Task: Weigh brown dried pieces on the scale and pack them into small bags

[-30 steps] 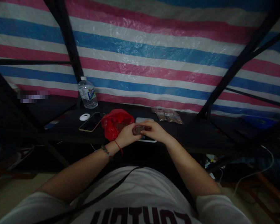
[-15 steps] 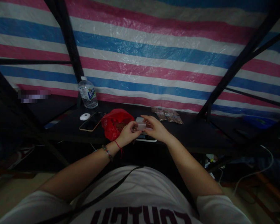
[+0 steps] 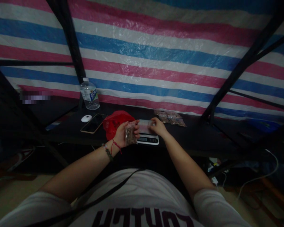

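Note:
A small clear plastic bag of brown bits (image 3: 130, 133) lies in my left hand (image 3: 122, 134), which is turned palm up with its fingers curled round the bag. My right hand (image 3: 159, 126) pinches the right edge of a clear plastic container (image 3: 144, 126) over a white digital scale (image 3: 147, 139). Whether the container rests on the scale, I cannot tell. The scale's dark display and buttons show along its front. Just behind my left hand, a red plastic bag (image 3: 110, 123) stands with its mouth open; its contents are mostly hidden.
Several filled small bags (image 3: 171, 118) lie at the back right of the black table (image 3: 198, 135). On the left are a phone (image 3: 94, 123), a white round object (image 3: 86, 118) and a clear bottle (image 3: 90, 94). Black metal posts frame a striped sheet (image 3: 151, 56).
My left hand has left the container, turned palm up and now shows the filled small bag. My right hand has moved slightly right with the container, and the scale's front is uncovered.

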A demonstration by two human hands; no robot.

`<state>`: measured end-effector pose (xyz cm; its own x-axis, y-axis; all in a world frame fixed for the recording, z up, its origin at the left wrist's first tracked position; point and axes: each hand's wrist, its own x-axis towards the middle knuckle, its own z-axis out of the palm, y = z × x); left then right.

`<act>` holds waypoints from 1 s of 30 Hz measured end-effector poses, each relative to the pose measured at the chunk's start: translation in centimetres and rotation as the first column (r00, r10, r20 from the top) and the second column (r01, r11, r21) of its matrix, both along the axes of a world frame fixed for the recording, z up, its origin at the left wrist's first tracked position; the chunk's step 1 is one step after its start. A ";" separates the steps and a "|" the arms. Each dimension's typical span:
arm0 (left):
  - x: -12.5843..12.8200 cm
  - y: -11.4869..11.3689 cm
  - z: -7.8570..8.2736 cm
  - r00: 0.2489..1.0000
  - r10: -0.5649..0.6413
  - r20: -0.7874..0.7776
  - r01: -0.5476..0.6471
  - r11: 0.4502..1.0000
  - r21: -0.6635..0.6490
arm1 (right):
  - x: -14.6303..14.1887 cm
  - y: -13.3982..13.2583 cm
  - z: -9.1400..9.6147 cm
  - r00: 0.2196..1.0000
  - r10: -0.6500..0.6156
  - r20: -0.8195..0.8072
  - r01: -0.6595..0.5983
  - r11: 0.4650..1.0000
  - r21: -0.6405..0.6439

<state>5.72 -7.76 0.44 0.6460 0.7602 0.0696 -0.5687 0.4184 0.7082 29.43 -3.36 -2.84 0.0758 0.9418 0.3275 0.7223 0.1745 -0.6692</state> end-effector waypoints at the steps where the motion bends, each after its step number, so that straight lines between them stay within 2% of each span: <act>1: -0.1 -0.1 0.0 1.000 -0.020 0.021 0.020 1.000 -0.008 | 0.0 0.2 -0.2 1.000 -0.004 0.013 0.004 1.000 -0.005; 3: -0.1 -0.2 -0.1 0.997 -0.069 0.046 0.070 0.997 -0.021 | -0.3 0.2 0.2 0.999 -0.002 0.048 -0.001 0.998 0.063; 5: 0.0 -0.2 -0.5 0.990 -0.130 0.052 0.132 0.991 -0.031 | -0.8 -0.5 1.5 0.998 0.023 0.065 -0.035 0.983 0.181; 7: 0.2 -0.2 -0.8 0.984 -0.178 0.029 0.179 0.983 -0.032 | -1.7 -1.8 3.3 0.991 0.126 0.054 -0.136 0.956 0.260; 8: 0.2 -0.2 -1.0 0.981 -0.195 0.011 0.196 0.980 -0.029 | -2.2 -2.6 4.3 0.975 0.216 0.052 -0.222 0.935 0.275; 11: 0.4 -0.3 -1.5 0.973 -0.224 -0.049 0.223 0.974 -0.031 | -4.2 -5.5 6.4 0.867 0.491 0.083 -0.496 0.841 0.214; 13: 0.5 -0.5 -1.8 0.970 -0.225 -0.097 0.224 0.974 -0.024 | -5.2 -7.2 7.0 0.803 0.588 0.099 -0.597 0.792 0.127; 15: 0.5 -0.7 -2.0 0.956 -0.233 -0.175 0.240 0.971 0.017 | -5.5 -8.5 7.2 0.770 0.630 0.101 -0.637 0.768 0.070; 17: 0.6 -1.0 -1.9 0.948 -0.216 -0.233 0.238 0.969 0.069 | -5.2 -9.1 7.4 0.793 0.602 0.095 -0.609 0.790 0.079; 20: 0.8 -1.2 -1.6 0.963 -0.133 -0.233 0.171 0.974 0.150 | -4.0 -9.3 8.0 0.889 0.452 0.073 -0.458 0.869 0.188; 24: 1.3 -0.7 -1.7 0.921 -0.021 -0.390 0.137 0.953 0.270 | -3.0 -8.9 8.3 0.940 0.340 0.022 -0.332 0.900 0.282; 27: 1.5 -0.3 -2.2 0.884 0.071 -0.462 0.103 0.934 0.341 | -3.0 -8.3 7.7 0.956 0.290 -0.050 -0.265 0.923 0.278; 30: 1.5 0.0 -2.3 0.885 0.151 -0.441 0.043 0.916 0.399 | -2.9 -7.7 7.1 0.958 0.226 -0.179 -0.194 0.964 0.181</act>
<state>7.22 -7.75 -1.89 0.6362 0.7679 0.0745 -0.1564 0.0338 0.9871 26.53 -11.02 4.23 -0.0400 0.8798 0.4737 0.5150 0.4244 -0.7448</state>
